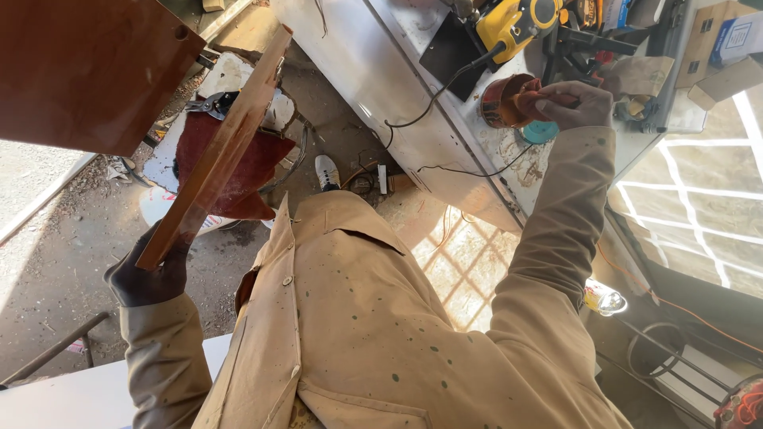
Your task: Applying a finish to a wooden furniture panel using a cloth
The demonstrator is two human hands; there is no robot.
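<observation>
My left hand (pixel 147 274), stained dark, grips the lower end of a long reddish-brown varnished wooden strip (pixel 222 143) that slants up and away toward the upper middle. My right hand (pixel 579 105) reaches out over the metal workbench (pixel 381 71) and pinches a dark red stained rag (pixel 531 99) just at the mouth of a small open tin (pixel 502 102) with reddish stain inside. I wear a tan coat speckled with dark spots.
A large varnished brown panel (pixel 83 67) fills the upper left. Pliers (pixel 208 103) and a dark red cloth (pixel 250 171) lie on a white board on the floor. A yellow power tool (pixel 517 24), cables and cardboard boxes (pixel 727 48) crowd the bench. My white shoe (pixel 326 171) stands below.
</observation>
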